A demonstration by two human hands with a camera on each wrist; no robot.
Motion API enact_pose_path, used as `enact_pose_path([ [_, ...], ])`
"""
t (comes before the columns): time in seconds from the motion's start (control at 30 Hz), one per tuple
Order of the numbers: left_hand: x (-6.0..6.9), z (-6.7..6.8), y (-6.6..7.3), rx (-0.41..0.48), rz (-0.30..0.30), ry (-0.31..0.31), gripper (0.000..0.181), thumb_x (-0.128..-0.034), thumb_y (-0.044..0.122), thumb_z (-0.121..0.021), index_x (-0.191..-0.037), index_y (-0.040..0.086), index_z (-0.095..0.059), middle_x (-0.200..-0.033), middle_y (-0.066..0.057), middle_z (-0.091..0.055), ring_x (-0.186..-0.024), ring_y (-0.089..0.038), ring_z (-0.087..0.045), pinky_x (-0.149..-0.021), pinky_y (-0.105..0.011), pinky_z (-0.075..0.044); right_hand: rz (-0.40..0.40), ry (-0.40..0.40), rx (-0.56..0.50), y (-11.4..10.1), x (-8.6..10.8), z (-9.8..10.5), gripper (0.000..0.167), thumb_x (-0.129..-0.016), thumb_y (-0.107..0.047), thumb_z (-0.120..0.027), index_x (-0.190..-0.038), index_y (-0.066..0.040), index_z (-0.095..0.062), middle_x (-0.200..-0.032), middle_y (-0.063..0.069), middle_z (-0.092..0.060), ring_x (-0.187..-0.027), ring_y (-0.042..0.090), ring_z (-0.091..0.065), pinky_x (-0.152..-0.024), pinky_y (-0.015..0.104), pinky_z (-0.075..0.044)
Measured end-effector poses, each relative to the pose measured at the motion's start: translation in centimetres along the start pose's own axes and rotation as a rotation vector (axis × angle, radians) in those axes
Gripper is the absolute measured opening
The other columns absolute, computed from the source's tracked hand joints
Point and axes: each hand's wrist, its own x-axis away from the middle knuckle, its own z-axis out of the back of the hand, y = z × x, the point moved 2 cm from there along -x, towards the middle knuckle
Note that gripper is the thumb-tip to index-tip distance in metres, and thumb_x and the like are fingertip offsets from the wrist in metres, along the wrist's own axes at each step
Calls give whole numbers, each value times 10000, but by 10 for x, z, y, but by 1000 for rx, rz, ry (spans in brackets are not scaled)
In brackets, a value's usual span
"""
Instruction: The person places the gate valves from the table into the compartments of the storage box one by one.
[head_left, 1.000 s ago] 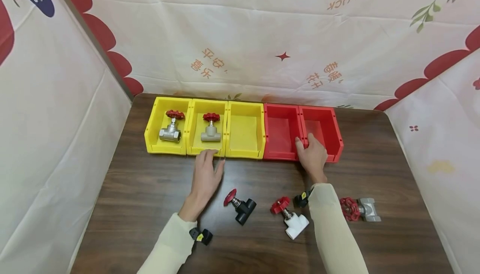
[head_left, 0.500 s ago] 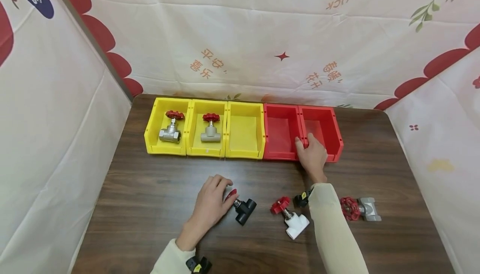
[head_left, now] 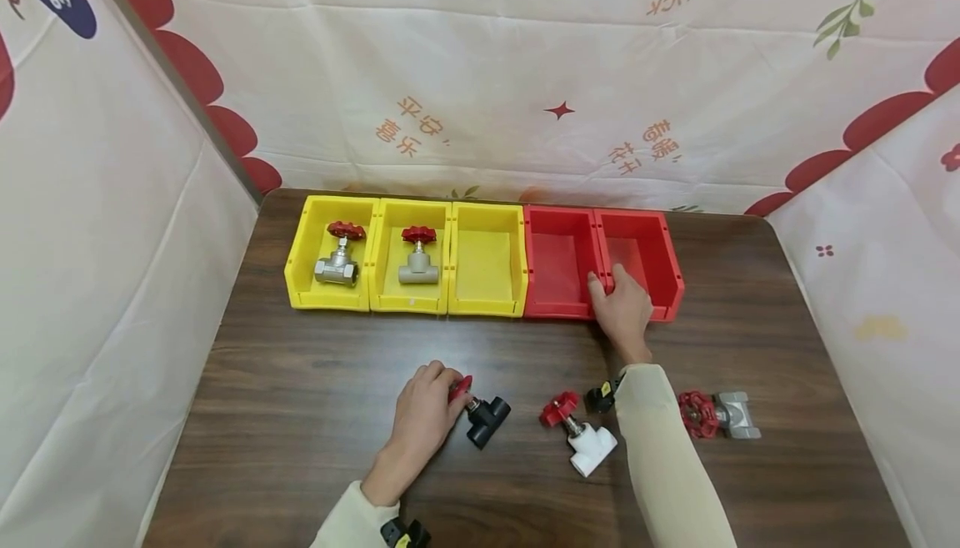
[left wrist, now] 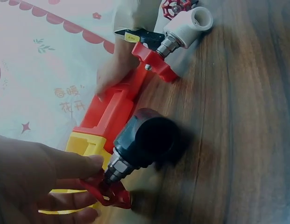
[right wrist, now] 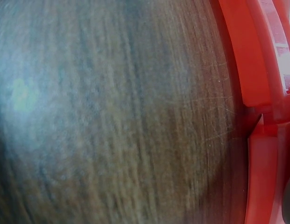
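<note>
My left hand [head_left: 422, 414] pinches the red handwheel [left wrist: 107, 191] of a black tee-shaped valve [head_left: 487, 421], thumb on one side and fingers on the other. The valve's black body [left wrist: 149, 137] lies toward the right of that hand, by the tabletop. My right hand [head_left: 624, 310] grips the adjoining walls of the two red bins [head_left: 562, 310], its thumb in the left one and fingers in the right one. Part of the red bins' front [right wrist: 261, 172] fills the right side of the right wrist view. A white valve [head_left: 591, 448] with a red handwheel lies between the forearms.
Three yellow bins [head_left: 487, 308] adjoin the red ones. The leftmost holds a silver metal valve [head_left: 337, 266], the second a grey valve [head_left: 418, 268]. Another metal valve [head_left: 735, 416] lies right of the right forearm. A printed cloth [head_left: 480, 56] hangs behind the table.
My left hand has drawn back from the yellow bins' front down to the black valve and taken its handwheel. The right hand stays on the red bins.
</note>
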Motion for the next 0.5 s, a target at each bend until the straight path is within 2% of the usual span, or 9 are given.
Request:
enact_pose_path([
  [0.17,-10,-1,-1,12,-50,39,171,-772,209,-809,-872,97,-726,-786,4,-555,-687,-171,-512,-586,-311,-440,-5,-3,0,-1,0,1,335,-938,-410,-490,-821,-98,-452,-686,90,-483,-617,268,-459,-605,375,-296],
  [0.5,-40,-4,-6,14,-151,87,127,-761,191,-814,-833,130,-729,-770,17,-575,-689,-178,-523,-594,-328,-425,-21,-21,7,-2,0,1,330,-931,-409,-506,-837,-97,-456,-705,94,-497,-642,273,-468,-629,384,-317],
])
